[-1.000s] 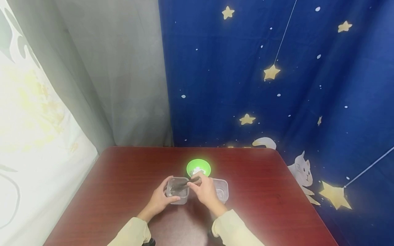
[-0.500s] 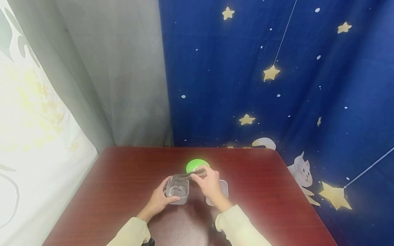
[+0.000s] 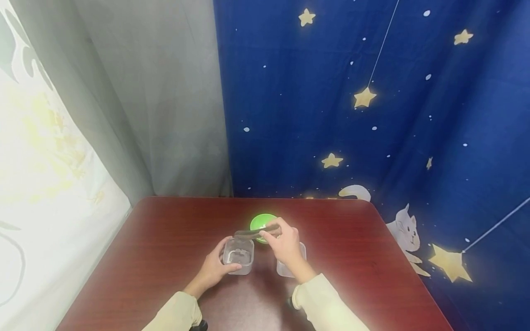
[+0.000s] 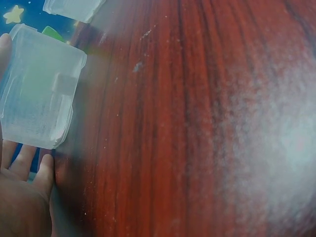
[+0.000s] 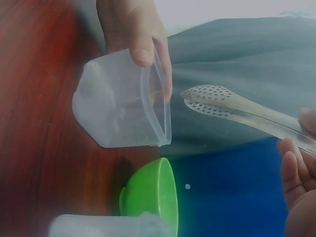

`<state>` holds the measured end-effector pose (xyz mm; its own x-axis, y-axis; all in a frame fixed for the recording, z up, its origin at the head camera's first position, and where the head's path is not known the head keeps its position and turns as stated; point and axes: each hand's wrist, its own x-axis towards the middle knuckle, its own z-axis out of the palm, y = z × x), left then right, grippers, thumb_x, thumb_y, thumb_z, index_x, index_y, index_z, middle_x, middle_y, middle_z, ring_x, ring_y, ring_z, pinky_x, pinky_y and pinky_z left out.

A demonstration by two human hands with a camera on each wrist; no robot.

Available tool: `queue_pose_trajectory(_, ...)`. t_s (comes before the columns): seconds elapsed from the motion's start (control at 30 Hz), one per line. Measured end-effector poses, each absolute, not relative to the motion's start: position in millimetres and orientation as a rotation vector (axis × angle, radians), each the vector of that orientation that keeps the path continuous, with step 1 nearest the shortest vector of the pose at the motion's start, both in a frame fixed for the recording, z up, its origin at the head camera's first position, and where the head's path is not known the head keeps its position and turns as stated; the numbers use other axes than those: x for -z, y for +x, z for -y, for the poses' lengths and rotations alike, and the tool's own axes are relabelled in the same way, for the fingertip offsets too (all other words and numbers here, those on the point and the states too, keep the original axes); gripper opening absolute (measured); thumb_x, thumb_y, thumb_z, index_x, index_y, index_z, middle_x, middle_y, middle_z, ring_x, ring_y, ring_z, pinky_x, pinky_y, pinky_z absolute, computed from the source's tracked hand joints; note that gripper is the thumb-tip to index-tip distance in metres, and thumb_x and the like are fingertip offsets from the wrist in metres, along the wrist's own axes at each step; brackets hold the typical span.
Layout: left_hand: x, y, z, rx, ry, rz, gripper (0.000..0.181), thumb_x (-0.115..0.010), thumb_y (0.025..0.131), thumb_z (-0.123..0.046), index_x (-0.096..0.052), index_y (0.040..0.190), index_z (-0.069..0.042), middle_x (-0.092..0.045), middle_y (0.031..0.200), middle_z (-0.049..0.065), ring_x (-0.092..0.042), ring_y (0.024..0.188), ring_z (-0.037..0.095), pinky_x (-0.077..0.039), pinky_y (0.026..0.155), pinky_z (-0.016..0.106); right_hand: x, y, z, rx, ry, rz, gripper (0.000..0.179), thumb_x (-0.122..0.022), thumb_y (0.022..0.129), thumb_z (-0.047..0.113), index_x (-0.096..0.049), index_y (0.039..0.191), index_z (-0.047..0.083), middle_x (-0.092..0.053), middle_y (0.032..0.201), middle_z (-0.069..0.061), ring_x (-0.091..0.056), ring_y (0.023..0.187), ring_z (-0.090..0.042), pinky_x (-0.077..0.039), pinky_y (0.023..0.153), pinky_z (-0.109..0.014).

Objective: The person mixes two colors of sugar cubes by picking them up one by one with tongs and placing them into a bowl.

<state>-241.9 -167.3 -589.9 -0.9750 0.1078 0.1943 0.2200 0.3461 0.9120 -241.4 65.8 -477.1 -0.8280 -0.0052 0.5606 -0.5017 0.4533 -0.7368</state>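
Observation:
My left hand [image 3: 215,266] grips a clear square plastic container [image 3: 240,269] by its sides, thumb along the near side, and the container stands upright on the table. My right hand [image 3: 285,243] pinches metal tongs [image 5: 247,111] with perforated tips. In the right wrist view the tips lie nearly together, above the container's open rim, and no piece shows between them. Behind sits a green bowl [image 3: 256,221] with small white pieces, partly hidden by the right hand and tongs. A second clear container [image 3: 285,271] stands under the right wrist, mostly covered by it.
The dark red wooden table [image 3: 352,257] reaches back to a grey curtain [image 3: 178,115] and a blue star-patterned curtain [image 3: 290,115]. A white patterned cloth [image 3: 54,161] hangs along the left side.
The tongs have come up out of the left container and shifted back and to the right with my right hand, now overlapping the green bowl. My left hand and its container stay put.

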Motion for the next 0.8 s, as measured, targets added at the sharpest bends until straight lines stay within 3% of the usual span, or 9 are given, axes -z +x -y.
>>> queue_pose_trajectory(0.2, 590.6, -240.8, 167.2, 1.761, -0.329, 2.449, 0.094, -0.091, 0.065, -0.014, -0.042, 0.145, -0.01, -0.058, 0.128, 0.015, -0.062, 0.104, 0.031, -0.053, 0.082, 0.042, 482.6, -236.3, -61.6, -1.395, 0.41, 2.344, 0.019, -0.081, 0.078, 0.019, -0.066, 0.09, 0.017, -0.072, 0.075, 0.0, -0.07, 0.07, -0.012, -0.054, 0.06, -0.026)
queue_pose_trajectory(0.43, 587.8, -240.3, 167.3, 1.729, -0.313, 2.503, 0.096, -0.091, 0.065, -0.024, -0.041, 0.146, -0.014, -0.058, 0.129, 0.009, -0.062, 0.104, 0.023, -0.052, 0.081, 0.031, 489.9, -235.8, -58.0, -1.364, 0.451, 2.414, 0.02, -0.081, 0.079, 0.02, -0.066, 0.091, 0.015, -0.071, 0.074, 0.001, -0.069, 0.07, -0.011, -0.053, 0.062, -0.026)
queue_pose_trajectory(0.8, 587.0, -240.5, 167.9, 1.715, -0.327, 2.512, 0.099, -0.091, 0.065, -0.029, -0.039, 0.148, -0.011, -0.057, 0.131, 0.008, -0.06, 0.109, 0.023, -0.051, 0.085, 0.034, 495.0, -241.8, -60.0, -1.311, 0.57, 2.543, 0.02, -0.08, 0.078, 0.017, -0.066, 0.091, 0.013, -0.07, 0.075, 0.002, -0.068, 0.069, -0.008, -0.053, 0.063, -0.025)
